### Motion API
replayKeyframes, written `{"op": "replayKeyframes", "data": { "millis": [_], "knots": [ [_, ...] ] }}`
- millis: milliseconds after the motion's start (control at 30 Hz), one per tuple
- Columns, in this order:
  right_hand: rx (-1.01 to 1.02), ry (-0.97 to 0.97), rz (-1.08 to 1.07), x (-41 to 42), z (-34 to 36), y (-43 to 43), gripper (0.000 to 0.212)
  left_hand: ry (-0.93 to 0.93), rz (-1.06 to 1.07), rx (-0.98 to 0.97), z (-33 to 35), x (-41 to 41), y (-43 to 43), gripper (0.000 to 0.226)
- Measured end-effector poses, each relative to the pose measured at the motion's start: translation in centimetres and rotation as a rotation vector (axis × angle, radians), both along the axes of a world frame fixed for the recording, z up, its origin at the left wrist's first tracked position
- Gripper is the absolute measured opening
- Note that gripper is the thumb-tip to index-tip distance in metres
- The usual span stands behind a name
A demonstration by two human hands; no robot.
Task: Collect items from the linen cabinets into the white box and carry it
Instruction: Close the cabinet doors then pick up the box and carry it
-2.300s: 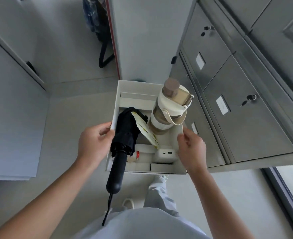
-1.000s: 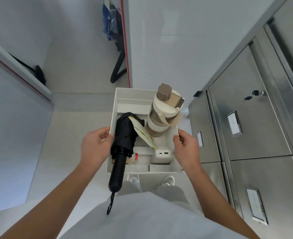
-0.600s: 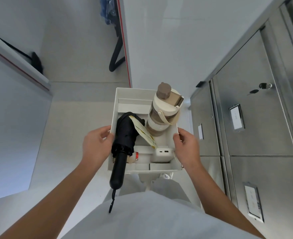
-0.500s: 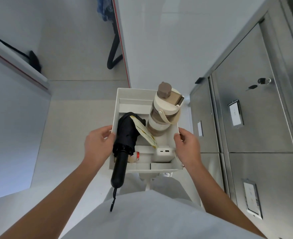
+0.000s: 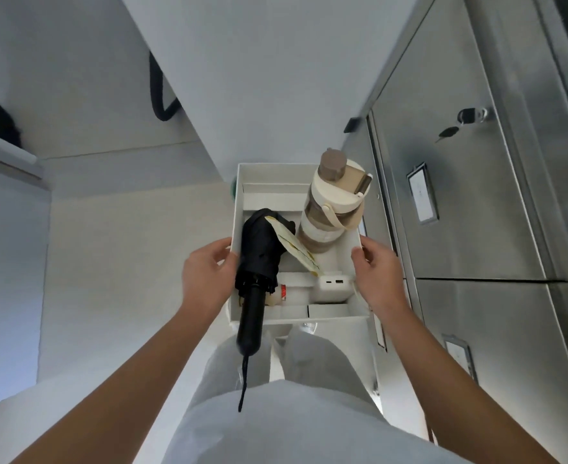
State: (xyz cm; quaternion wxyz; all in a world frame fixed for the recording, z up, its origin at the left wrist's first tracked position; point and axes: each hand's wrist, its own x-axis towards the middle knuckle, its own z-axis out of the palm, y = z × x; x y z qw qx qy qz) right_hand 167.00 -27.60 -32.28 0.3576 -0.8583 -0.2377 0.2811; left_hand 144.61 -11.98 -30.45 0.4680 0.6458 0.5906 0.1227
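Beside steel cabinets, left hand (nine o'clock) and right hand (three) grip the white box, best held level for its tall bottle.

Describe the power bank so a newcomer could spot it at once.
Start at the white box held between the left hand and the right hand. In its near right corner, below the tall beige water bottle and right of the black folded umbrella, lies the power bank. It alone is a small rounded white block with two ports on its face.
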Motion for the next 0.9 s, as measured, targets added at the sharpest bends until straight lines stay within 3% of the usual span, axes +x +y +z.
{"op": "replayKeyframes", "data": {
  "millis": [167,300,733,900],
  "knots": [
    [-0.041,0.002,-0.008,2.7,-5.9,1.3,0.035,0.024,-0.049,0.008,-5.7,3.0,1.5,0.025],
    [-0.063,0.024,-0.042,4.2,-12.9,2.5,0.018,0.05,-0.106,0.012,-13.0,4.8,3.4,0.028],
    [-0.111,-0.016,-0.091,6.6,-42.0,0.1,0.03,0.083,-0.282,-0.046,-43.6,9.6,4.3,0.024],
    [-0.125,-0.011,-0.124,6.9,-50.7,-1.0,0.035,0.104,-0.309,-0.045,-52.4,10.0,3.8,0.026]
  ]
}}
